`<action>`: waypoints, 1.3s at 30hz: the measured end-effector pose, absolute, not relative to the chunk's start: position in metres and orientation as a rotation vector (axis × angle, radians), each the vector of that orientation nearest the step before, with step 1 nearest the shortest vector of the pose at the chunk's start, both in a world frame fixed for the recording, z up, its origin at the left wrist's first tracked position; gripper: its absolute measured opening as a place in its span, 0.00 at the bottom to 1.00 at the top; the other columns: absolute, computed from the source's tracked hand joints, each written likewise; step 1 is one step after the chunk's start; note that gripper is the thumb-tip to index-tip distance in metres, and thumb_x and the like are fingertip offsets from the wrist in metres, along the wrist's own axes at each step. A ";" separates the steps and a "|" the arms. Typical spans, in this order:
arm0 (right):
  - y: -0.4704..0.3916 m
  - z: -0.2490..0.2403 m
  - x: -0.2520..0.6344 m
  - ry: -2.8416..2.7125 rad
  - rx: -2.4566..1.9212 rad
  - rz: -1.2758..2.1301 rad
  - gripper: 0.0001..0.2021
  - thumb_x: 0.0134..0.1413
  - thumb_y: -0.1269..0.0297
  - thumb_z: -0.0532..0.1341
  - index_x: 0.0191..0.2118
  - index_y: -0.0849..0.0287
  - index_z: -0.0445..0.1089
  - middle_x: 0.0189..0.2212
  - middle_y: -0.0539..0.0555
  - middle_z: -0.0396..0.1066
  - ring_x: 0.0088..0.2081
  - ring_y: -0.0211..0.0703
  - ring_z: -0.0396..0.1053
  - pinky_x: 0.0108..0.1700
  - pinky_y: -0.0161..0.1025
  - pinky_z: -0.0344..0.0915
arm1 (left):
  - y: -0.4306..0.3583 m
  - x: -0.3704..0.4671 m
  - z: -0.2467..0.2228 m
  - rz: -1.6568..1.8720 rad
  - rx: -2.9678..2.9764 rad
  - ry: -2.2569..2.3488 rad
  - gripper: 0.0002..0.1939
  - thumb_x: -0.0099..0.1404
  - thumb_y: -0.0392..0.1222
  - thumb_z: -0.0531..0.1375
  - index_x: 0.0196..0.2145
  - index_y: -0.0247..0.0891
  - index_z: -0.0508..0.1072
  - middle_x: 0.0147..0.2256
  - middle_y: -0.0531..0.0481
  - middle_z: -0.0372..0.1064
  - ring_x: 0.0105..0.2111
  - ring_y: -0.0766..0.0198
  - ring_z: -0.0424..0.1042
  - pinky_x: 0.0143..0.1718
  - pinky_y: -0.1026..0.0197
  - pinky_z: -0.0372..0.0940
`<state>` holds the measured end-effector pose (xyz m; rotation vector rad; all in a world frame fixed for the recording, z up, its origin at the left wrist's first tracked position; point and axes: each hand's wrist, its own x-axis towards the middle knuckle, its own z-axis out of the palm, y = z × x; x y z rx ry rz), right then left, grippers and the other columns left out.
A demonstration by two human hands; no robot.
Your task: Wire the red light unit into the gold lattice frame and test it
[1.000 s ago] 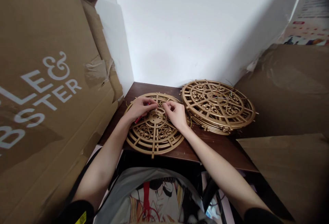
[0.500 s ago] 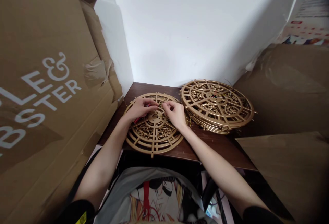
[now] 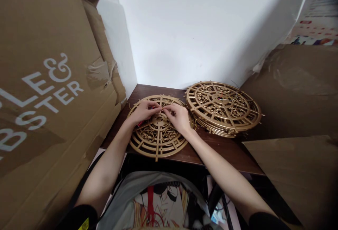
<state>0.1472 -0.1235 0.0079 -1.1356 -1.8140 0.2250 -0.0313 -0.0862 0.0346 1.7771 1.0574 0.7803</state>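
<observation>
A round gold openwork frame lies flat on the dark brown table. Over its centre, my left hand is closed in a pinch, with a red item showing under its palm; thin red wire seems to be at the fingers. My right hand is also pinched, its fingertips meeting those of my left hand. What its fingers hold is too small to make out. Thin yellowish wire curls at the frame's right edge, beside my right wrist.
A stack of similar gold frames stands on the right, with thin wires poking out. A large printed cardboard box rises on the left, and more cardboard on the right. Behind the table is a white wall.
My right hand has moved slightly left, so its fingertips now meet those of my left hand. My left hand and the frames have hardly moved.
</observation>
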 end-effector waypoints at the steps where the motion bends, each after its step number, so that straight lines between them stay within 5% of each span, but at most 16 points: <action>1: -0.124 0.008 0.147 -1.803 -1.147 0.229 0.08 0.58 0.66 0.59 0.35 0.57 0.77 0.30 0.53 0.75 0.32 0.41 0.70 0.36 0.35 0.62 | -0.087 -0.031 0.035 0.776 1.782 1.062 0.14 0.58 0.48 0.64 0.33 0.33 0.77 0.18 0.55 0.63 0.15 0.75 0.52 0.16 0.68 0.47; 8: -0.124 0.012 0.147 -1.599 -1.204 0.395 0.08 0.54 0.64 0.60 0.30 0.60 0.75 0.26 0.51 0.73 0.25 0.37 0.64 0.31 0.35 0.59 | -0.085 -0.030 0.037 0.767 2.004 1.015 0.11 0.54 0.45 0.66 0.32 0.34 0.79 0.24 0.52 0.70 0.25 0.68 0.64 0.27 0.65 0.58; 16: -0.117 0.014 0.146 -1.211 -1.009 0.874 0.12 0.46 0.56 0.65 0.30 0.60 0.71 0.21 0.47 0.68 0.23 0.34 0.60 0.28 0.34 0.59 | -0.079 -0.032 0.030 0.629 2.106 0.870 0.13 0.55 0.44 0.65 0.37 0.35 0.78 0.24 0.54 0.68 0.25 0.67 0.63 0.30 0.63 0.57; 21: -0.118 0.016 0.143 -1.099 -0.908 1.050 0.14 0.41 0.54 0.68 0.30 0.59 0.71 0.21 0.47 0.69 0.22 0.34 0.63 0.28 0.34 0.62 | -0.079 -0.031 0.029 0.676 2.196 0.865 0.09 0.57 0.43 0.63 0.32 0.35 0.79 0.29 0.50 0.72 0.31 0.64 0.66 0.36 0.61 0.59; 32: -0.119 0.017 0.142 -1.037 -0.948 1.203 0.16 0.36 0.54 0.70 0.28 0.61 0.72 0.20 0.47 0.68 0.20 0.31 0.58 0.21 0.32 0.52 | -0.079 -0.030 0.026 0.781 2.242 0.892 0.11 0.57 0.45 0.64 0.24 0.36 0.76 0.29 0.51 0.67 0.29 0.65 0.63 0.33 0.62 0.57; 39: -0.118 0.013 0.140 -1.138 -0.993 1.073 0.13 0.40 0.55 0.69 0.28 0.60 0.73 0.15 0.45 0.63 0.19 0.32 0.56 0.23 0.32 0.53 | -0.080 -0.031 0.027 0.791 2.272 0.985 0.10 0.60 0.44 0.62 0.31 0.35 0.79 0.28 0.50 0.67 0.27 0.66 0.63 0.31 0.62 0.57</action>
